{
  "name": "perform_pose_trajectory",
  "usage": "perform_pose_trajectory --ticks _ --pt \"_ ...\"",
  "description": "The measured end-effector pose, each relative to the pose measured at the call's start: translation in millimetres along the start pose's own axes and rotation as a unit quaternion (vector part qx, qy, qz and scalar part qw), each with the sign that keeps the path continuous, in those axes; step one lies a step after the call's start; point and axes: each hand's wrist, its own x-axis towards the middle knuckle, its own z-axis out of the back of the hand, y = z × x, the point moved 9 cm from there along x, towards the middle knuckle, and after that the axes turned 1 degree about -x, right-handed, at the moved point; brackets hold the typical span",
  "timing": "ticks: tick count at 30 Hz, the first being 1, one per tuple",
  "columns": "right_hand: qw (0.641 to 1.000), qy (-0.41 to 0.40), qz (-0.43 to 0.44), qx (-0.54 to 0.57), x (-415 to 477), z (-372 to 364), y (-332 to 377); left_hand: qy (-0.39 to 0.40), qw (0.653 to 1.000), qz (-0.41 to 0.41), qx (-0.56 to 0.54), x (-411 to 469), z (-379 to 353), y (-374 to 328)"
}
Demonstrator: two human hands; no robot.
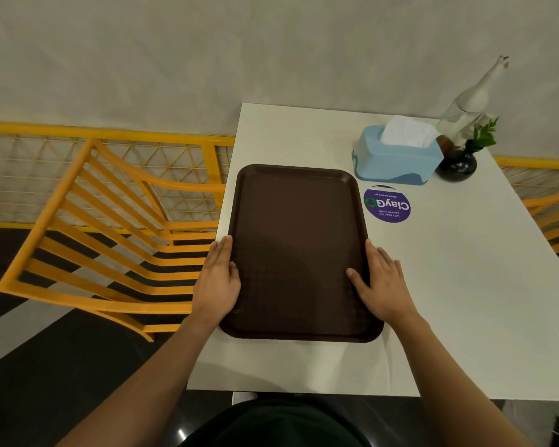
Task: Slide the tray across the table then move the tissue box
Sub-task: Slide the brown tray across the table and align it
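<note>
Lying flat on the white desk (449,285): brown tray (299,253), between the two hands. Pressing against its left rim, left hand (218,280), fingers together and extended, not curled around anything. Resting on its right rim, right hand (380,282), fingers spread, thumb lying on the tray's surface. Sitting beyond the right hand, just past the tray's far right corner: blue tissue box (397,159), with a purple round sticker (387,204) between.
</note>
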Motion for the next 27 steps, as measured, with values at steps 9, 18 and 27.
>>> perform_pose_trajectory --ticks 9,18,27 --pt "1.000 0.000 -0.005 -0.005 0.4 -5.5 -2.6 0.010 1.000 -0.001 -0.011 -1.2 0.2 0.8" --pt "0.996 0.004 -0.024 0.082 0.6 -2.0 -6.5 0.032 0.997 0.004 -0.076 0.3 5.5 5.7" --pt "0.983 -0.067 -0.061 0.159 -2.0 32.0 -33.8 0.007 0.997 -0.060 -0.048 21.4 12.1 -50.0"
